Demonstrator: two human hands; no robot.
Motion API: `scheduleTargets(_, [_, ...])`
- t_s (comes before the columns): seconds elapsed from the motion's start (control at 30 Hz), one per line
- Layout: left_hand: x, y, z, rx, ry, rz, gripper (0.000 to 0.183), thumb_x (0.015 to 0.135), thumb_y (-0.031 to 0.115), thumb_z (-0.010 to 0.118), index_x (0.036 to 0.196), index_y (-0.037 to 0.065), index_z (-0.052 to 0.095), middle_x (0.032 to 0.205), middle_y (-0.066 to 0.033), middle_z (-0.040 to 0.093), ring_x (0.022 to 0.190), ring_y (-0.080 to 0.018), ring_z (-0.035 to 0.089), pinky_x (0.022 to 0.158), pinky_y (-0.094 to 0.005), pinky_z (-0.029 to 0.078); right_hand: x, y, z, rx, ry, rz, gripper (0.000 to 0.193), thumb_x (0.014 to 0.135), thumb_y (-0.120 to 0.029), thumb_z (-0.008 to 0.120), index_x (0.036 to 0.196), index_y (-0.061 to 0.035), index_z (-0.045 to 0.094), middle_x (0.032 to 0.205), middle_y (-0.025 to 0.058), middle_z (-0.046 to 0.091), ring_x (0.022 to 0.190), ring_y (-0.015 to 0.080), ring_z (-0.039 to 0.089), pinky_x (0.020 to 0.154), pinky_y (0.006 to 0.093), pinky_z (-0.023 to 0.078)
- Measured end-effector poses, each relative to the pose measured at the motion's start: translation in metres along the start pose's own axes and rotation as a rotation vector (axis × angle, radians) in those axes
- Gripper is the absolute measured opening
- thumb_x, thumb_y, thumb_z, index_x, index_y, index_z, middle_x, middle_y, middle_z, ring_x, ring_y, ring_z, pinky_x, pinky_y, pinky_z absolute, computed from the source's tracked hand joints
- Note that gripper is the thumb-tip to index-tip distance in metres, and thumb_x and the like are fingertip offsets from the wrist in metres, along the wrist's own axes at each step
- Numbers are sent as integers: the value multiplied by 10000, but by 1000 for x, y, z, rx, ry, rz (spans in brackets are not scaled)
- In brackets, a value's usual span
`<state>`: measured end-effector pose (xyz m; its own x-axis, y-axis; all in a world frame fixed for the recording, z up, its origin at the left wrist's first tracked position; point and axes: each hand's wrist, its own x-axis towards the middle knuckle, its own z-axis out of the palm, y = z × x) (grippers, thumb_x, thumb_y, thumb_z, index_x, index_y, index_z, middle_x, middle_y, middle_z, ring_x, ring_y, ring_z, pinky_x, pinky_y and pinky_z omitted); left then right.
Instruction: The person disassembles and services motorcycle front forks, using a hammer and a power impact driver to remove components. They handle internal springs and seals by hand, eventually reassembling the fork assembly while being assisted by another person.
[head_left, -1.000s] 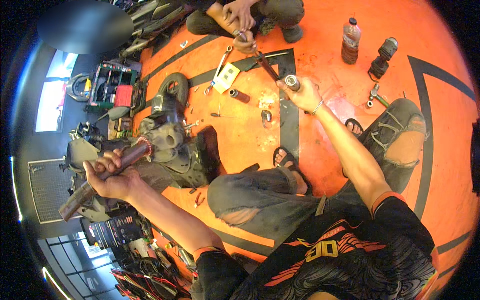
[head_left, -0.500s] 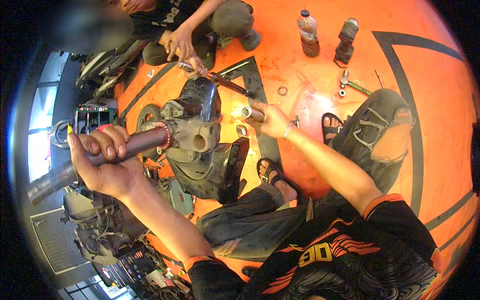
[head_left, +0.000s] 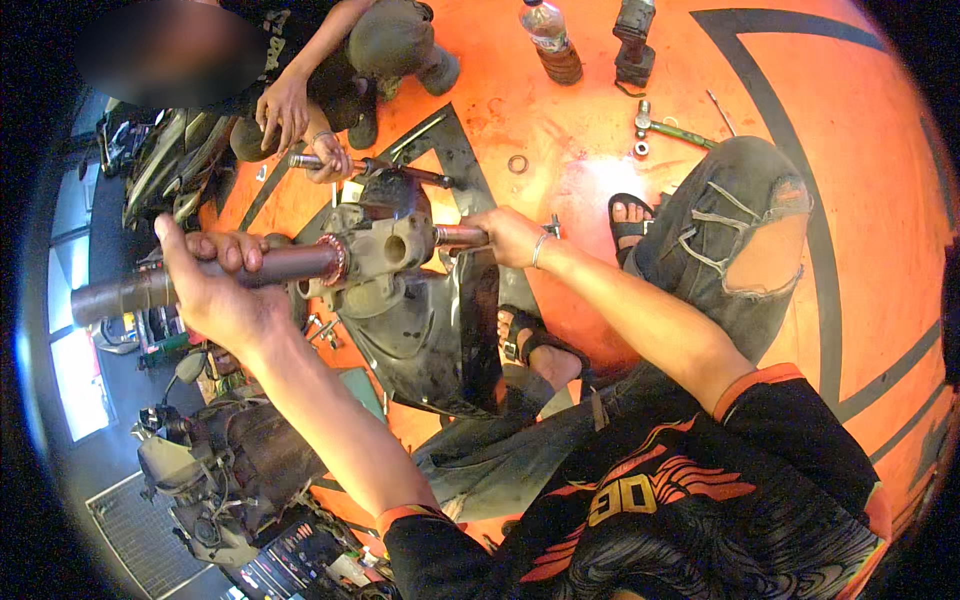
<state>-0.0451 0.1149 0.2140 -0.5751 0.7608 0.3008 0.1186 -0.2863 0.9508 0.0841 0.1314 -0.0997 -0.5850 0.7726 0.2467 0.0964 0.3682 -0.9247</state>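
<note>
My left hand (head_left: 235,290) is closed around a long dark steel tube (head_left: 300,262). A reddish beaded ring (head_left: 338,258) circles the tube where it meets a grimy metal clamp bracket (head_left: 378,238); a round hole shows in the bracket. Below hangs a black plastic mudguard (head_left: 420,345). My right hand (head_left: 508,238) is wrapped around a short shiny metal cylinder (head_left: 458,235), its end up against the bracket's right side. Whether that end has entered the bracket I cannot tell.
Across from me a crouching person's hand (head_left: 330,158) grips a dark metal rod (head_left: 400,171). On the orange floor are a hammer (head_left: 675,132), a ring (head_left: 517,164), a bottle (head_left: 552,42) and a dark metal part (head_left: 633,45). Motorcycle parts (head_left: 240,450) stand at left.
My right hand has brought the metal cylinder left to the bracket's side. The tube and bracket have turned closer to level in my left hand. The whole view has shifted somewhat.
</note>
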Motion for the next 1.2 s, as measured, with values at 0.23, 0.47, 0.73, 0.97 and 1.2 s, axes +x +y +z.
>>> scheduleTargets(0.23, [1, -21, 14, -2, 40, 38, 386, 925, 378, 619, 712, 127, 417, 533, -9, 359, 452, -144, 369, 486, -311, 356, 1, 16, -3, 51, 12, -33, 307, 682, -38, 681, 980, -81, 621, 909, 199, 654, 901, 407, 625, 745, 451, 506])
scheduleTargets(0.47, [-8, -23, 34, 81, 106, 140, 412, 920, 350, 645, 692, 104, 407, 531, 7, 344, 420, -101, 368, 386, -259, 332, 0, 17, -5, 82, 110, -101, 275, 715, -72, 683, 984, -56, 625, 952, 198, 659, 909, 411, 620, 766, 459, 511])
scheduleTargets(0.73, [-10, -29, 20, 80, 175, 137, 382, 925, 339, 641, 742, 65, 449, 532, 1, 368, 416, -104, 382, 379, -263, 347, -4, 16, -7, 73, 48, -162, 319, 703, -91, 702, 1008, -47, 623, 961, 206, 662, 918, 404, 629, 785, 430, 523])
scheduleTargets(0.97, [-14, -34, 10, 97, 90, 155, 394, 915, 365, 654, 773, 58, 453, 583, -45, 441, 470, -139, 453, 426, -297, 407, -8, 17, -14, 253, 9, -2, 276, 745, -176, 713, 959, -32, 614, 918, 192, 661, 794, 318, 642, 745, 365, 520])
scheduleTargets(1.2, [-12, -43, -20, -175, -544, 118, 278, 937, 330, 562, 797, 111, 461, 574, -13, 384, 494, -132, 363, 574, -309, 353, 2, 28, 0, 1333, -83, 271, 192, 801, -35, 680, 973, -47, 595, 909, -44, 615, 784, 95, 543, 730, 291, 496])
